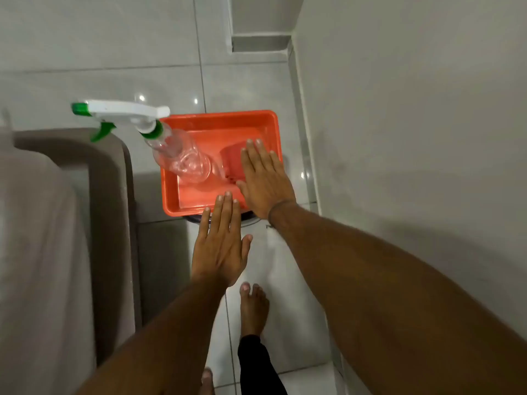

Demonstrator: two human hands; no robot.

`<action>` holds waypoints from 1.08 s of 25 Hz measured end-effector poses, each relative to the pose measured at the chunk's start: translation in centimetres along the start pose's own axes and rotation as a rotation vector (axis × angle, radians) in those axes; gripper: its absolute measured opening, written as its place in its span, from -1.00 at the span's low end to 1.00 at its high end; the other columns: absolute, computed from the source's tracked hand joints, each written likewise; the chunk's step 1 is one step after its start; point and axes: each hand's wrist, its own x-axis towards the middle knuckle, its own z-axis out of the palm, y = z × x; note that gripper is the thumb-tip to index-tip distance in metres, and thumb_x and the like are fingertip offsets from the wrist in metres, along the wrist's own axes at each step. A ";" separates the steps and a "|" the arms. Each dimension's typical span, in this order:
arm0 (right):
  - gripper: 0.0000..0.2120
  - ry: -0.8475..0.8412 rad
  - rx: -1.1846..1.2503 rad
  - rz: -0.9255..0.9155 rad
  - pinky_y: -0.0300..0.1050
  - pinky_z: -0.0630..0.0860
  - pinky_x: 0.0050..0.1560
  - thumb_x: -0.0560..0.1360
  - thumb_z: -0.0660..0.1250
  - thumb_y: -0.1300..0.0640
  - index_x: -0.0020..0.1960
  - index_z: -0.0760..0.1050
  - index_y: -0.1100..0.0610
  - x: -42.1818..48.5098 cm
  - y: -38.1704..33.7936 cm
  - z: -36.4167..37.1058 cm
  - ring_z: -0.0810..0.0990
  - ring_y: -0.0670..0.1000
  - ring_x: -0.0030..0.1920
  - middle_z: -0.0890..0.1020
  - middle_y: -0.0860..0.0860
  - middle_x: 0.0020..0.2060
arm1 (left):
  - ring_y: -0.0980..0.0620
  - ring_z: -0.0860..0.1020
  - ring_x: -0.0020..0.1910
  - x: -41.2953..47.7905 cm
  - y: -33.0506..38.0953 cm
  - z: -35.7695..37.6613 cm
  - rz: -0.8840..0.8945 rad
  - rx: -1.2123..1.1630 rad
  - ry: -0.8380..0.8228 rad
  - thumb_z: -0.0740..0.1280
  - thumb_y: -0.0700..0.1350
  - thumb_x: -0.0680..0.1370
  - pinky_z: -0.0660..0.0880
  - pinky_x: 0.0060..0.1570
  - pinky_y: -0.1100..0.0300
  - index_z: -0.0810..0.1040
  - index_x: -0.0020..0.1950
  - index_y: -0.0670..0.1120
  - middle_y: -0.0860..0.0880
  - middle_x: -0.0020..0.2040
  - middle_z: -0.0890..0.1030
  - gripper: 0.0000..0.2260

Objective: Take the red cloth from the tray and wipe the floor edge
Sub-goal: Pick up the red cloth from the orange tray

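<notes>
An orange-red tray [168,192] sits raised above the tiled floor, on a dark stand. In its right part lies the red cloth [231,161], folded and partly hidden by my right hand [265,181]. That hand hovers flat over the cloth, fingers straight and together, palm down, holding nothing. My left hand [219,243] is flat too, just in front of the tray's near rim, fingertips over the rim. The floor edge [302,132] runs along the grey wall to the right of the tray.
A clear spray bottle [179,155] with a white and green trigger head leans in the tray's left half. A brown sofa arm [108,223] with a pale cover stands at the left. My bare feet [253,309] are on the white tiles below.
</notes>
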 end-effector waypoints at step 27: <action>-0.36 0.181 0.055 -0.211 0.22 0.03 0.64 0.66 0.11 0.07 0.66 0.00 0.21 -6.2 0.4 -0.1 0.07 0.23 0.66 0.13 0.20 0.66 | -0.23 0.02 0.78 -5.5 2.8 2.9 0.007 -0.019 0.019 0.02 0.16 0.75 0.07 0.74 -0.24 0.05 0.76 -0.24 -0.27 0.79 0.03 -0.30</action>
